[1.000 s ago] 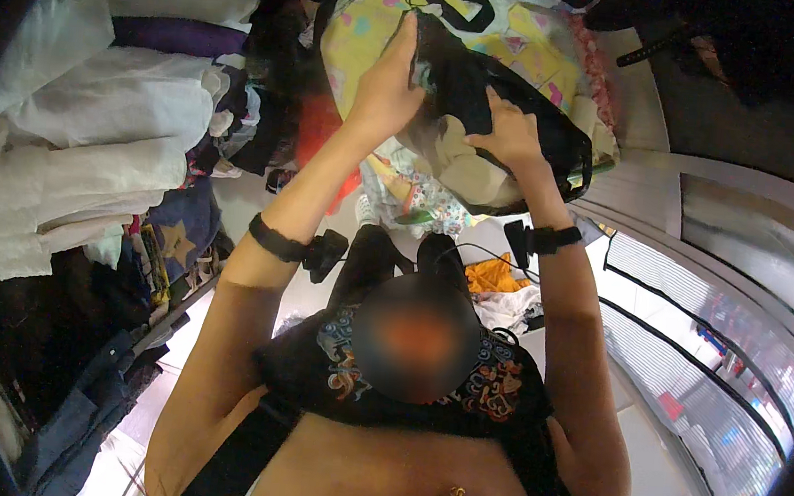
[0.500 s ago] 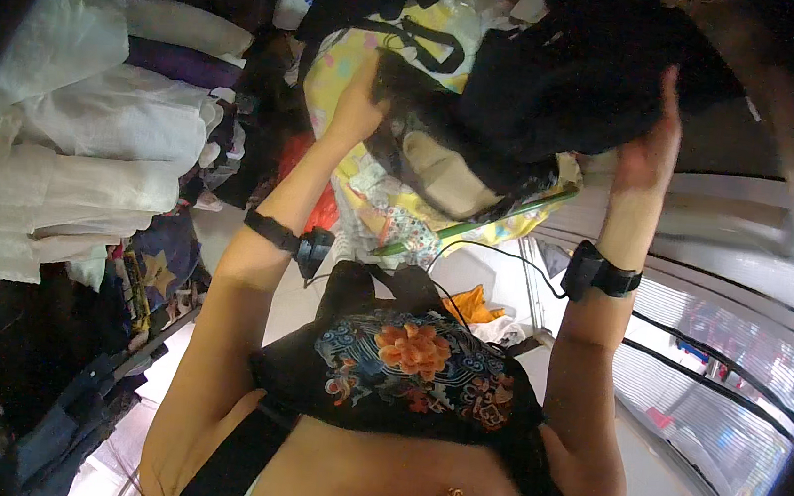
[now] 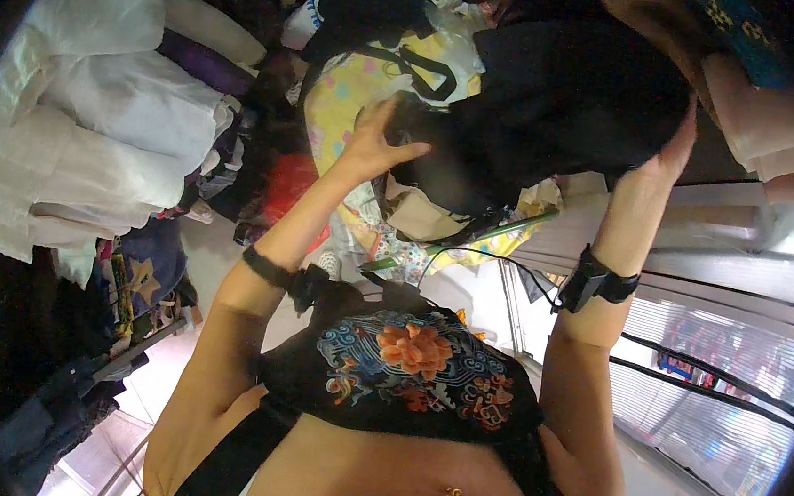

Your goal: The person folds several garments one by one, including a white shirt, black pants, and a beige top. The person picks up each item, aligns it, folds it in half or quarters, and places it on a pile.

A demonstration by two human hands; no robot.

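Note:
A large black garment (image 3: 580, 94) lies bunched across the top of a heap of cloth in front of me. My left hand (image 3: 377, 147) is at its left edge, thumb and fingers spread apart, with dark fabric beside the fingertips. At the garment's right edge is my right hand (image 3: 664, 163); black cloth covers its fingers, so their grip is hidden. Beneath lies a yellow patterned cloth (image 3: 329, 110), with a black strap (image 3: 427, 71) on it. A beige piece (image 3: 419, 214) shows below the black garment.
White garments (image 3: 126, 111) hang at the left. A red bag-like thing (image 3: 290, 191) is beside my left forearm. A green rod (image 3: 502, 229) crosses the near side of the heap, and a thin black cable (image 3: 472, 251) loops below it. A ribbed translucent panel (image 3: 689, 368) stands at right.
The black garment has shifted and now covers my right fingers, which showed stretched upward before. My left hand has moved slightly right and nearer, and its thumb now points out to the right.

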